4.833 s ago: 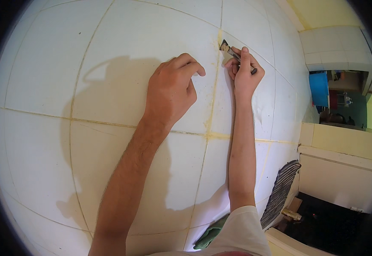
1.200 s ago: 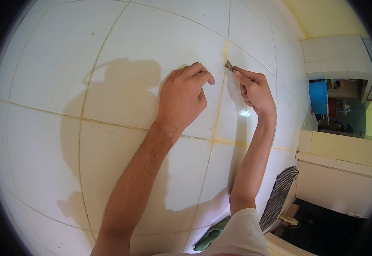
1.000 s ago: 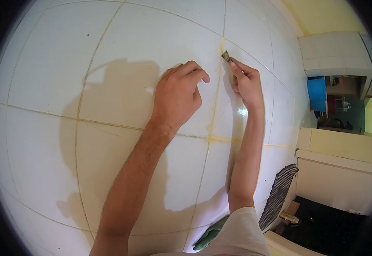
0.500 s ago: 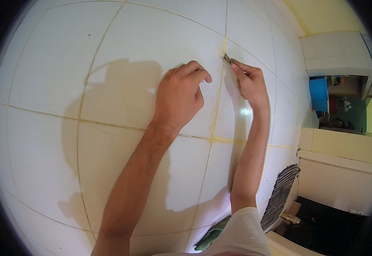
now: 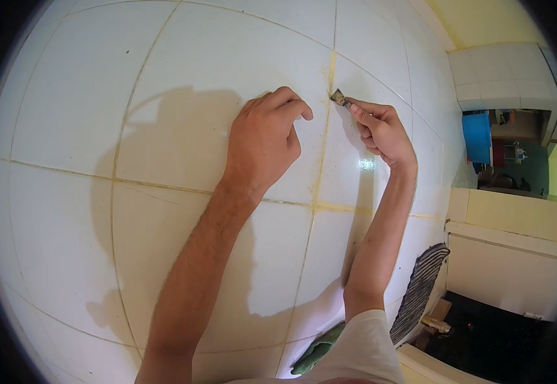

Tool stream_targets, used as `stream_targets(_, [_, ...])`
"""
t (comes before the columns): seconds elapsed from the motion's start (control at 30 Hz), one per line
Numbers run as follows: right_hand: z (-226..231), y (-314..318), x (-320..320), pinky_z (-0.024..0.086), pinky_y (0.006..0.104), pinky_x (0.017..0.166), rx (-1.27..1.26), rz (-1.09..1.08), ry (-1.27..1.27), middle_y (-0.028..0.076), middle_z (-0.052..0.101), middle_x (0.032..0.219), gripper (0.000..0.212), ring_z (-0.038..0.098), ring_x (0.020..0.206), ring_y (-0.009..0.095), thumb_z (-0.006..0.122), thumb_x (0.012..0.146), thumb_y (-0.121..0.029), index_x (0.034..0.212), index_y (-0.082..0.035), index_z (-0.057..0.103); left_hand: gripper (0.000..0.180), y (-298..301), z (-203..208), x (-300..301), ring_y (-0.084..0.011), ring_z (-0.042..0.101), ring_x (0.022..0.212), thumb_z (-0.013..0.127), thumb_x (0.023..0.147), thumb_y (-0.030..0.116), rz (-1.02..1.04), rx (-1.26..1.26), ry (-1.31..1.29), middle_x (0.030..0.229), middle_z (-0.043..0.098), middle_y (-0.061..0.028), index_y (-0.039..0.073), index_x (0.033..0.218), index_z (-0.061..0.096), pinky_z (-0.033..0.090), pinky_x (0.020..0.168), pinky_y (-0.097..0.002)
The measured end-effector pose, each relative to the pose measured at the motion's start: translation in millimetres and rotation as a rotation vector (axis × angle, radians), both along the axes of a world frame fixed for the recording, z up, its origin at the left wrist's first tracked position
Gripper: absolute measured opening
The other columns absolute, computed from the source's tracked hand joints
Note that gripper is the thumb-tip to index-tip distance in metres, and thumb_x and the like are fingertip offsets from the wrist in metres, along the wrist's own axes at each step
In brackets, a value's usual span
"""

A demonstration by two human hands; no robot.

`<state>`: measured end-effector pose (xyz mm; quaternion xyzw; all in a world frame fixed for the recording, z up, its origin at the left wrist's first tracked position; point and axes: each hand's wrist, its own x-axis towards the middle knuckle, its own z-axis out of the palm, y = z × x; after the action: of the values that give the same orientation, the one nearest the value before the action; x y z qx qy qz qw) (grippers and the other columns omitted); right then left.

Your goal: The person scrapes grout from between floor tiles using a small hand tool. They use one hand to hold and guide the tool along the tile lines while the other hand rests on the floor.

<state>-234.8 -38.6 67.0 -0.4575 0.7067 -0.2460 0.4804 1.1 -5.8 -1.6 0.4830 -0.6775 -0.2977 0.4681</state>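
Note:
My right hand (image 5: 386,130) pinches a small scraper (image 5: 338,98) with a short, flared, dirty-looking blade; its handle is mostly hidden in my fingers. The blade tip meets a yellow-stained grout line (image 5: 324,153) between white floor tiles (image 5: 182,137). To the left, my left hand (image 5: 262,137) rests on the neighbouring tile with nothing visible in it. Its fingers are loosely bent, and the thumb stands apart from the index finger. The undersides of those fingers are hidden.
Beside my right sleeve lies a green cloth (image 5: 319,351). A striped dark mat (image 5: 419,294) is at the right, near a doorway with a black surface (image 5: 489,339). Farther back stands a blue container (image 5: 477,139) by a tiled wall.
My right hand has shifted slightly right and nearer, and the scraper has turned so more of its blade shows. My left hand stays almost in place.

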Motion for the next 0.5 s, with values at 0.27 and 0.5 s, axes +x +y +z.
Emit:
stream_targets(0.27, [-34.9, -9.8, 12.3, 0.033, 0.0285, 0.054, -0.288, -0.036, 0.219, -0.006, 0.051, 0.067, 0.035, 0.033, 0.059, 0.007, 0.069, 0.108, -0.02, 0.138, -0.003, 0.075, 0.038, 1.2, -0.3, -2.7, -0.0255, 0.074, 0.093, 0.052, 0.084, -0.02, -0.002, 0.016, 0.011, 0.103, 0.073, -0.0061, 0.005, 0.101, 0.076, 0.058, 0.077, -0.0374])
stream_targets(0.5, [-45.3, -9.8, 34.7, 0.043, 0.0339, 0.061, -0.419, 0.037, 0.572, 0.009, 0.06, 0.067, 0.033, 0.04, 0.061, 0.014, 0.067, 0.106, -0.017, 0.137, -0.014, 0.077, 0.034, 0.1, -0.6, -0.8, -0.0285, 0.071, 0.089, 0.056, 0.082, -0.018, 0.01, -0.008, 0.025, 0.101, 0.073, -0.0054, 0.006, 0.097, 0.076, 0.057, 0.08, -0.0402])
